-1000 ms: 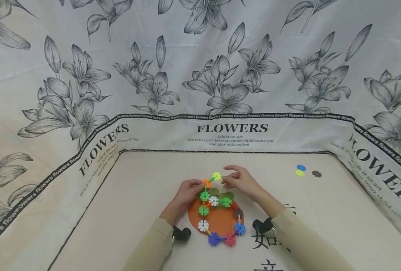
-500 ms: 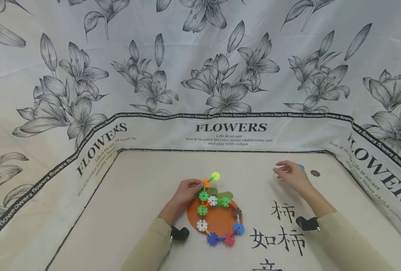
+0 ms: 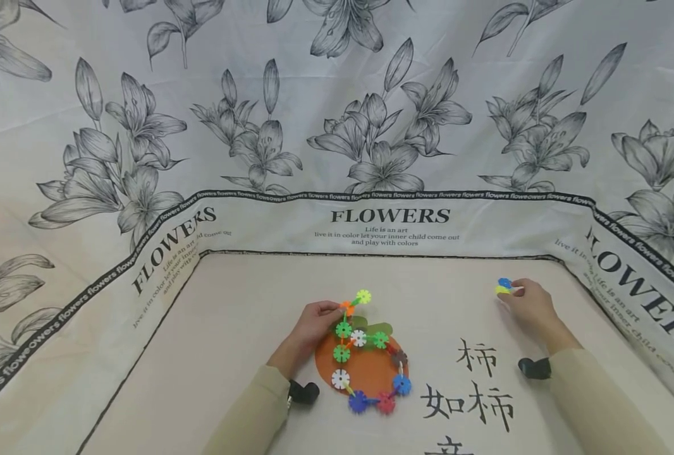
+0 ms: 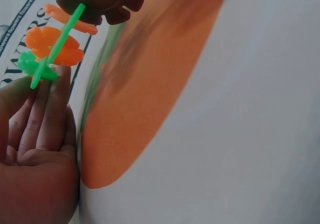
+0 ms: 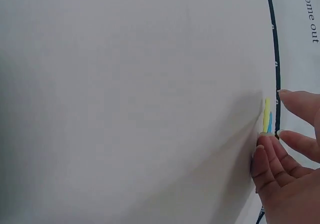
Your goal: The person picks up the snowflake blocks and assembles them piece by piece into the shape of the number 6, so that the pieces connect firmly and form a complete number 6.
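Note:
My left hand pinches one end of a linked chain of notched plastic snowflake discs. In the left wrist view, thumb and fingertips hold a green disc, with orange discs and a brown disc beyond it. The chain bends in a ring over an orange printed fruit, with a yellow-green disc sticking out at its top. At the far right, my right hand reaches a loose yellow disc and a blue disc; its fingertips are beside them, thumb and fingers apart.
The cloth-covered table bears the orange fruit print and large black characters. Upright floral cloth borders the back and both sides. Each wrist wears a black camera.
My right hand has left the chain's top and moved right to the loose discs; it now covers the loose brown disc. My left hand stays on the chain.

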{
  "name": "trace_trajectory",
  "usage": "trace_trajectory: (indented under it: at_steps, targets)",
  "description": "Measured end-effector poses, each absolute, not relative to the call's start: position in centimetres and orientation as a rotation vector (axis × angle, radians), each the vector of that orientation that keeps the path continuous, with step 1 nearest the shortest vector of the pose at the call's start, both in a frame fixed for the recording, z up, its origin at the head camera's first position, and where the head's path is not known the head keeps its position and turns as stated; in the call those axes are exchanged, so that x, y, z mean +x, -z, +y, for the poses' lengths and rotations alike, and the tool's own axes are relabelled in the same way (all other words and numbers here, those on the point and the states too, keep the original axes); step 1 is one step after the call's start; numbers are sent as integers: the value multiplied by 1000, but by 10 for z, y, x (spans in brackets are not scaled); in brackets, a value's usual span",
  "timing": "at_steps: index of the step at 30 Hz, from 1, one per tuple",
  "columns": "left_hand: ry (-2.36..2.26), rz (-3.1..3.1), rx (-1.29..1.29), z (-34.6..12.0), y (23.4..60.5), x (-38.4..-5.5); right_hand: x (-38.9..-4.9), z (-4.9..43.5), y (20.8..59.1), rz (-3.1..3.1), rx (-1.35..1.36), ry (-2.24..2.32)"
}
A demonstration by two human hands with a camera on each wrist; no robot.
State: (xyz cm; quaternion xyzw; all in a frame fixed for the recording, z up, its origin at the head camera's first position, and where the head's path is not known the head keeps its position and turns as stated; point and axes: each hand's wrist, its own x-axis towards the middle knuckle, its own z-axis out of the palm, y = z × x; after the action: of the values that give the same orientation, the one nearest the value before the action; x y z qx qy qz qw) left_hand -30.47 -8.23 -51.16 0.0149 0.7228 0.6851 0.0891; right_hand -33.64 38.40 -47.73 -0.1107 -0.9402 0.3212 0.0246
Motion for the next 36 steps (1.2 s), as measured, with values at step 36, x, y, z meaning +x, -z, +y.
trace_trajectory:
  at_steps: [36]
  targets:
    - [-1999, 2176, 54, -82, 515, -307, -336, 362, 480, -2802, -195, -1196]
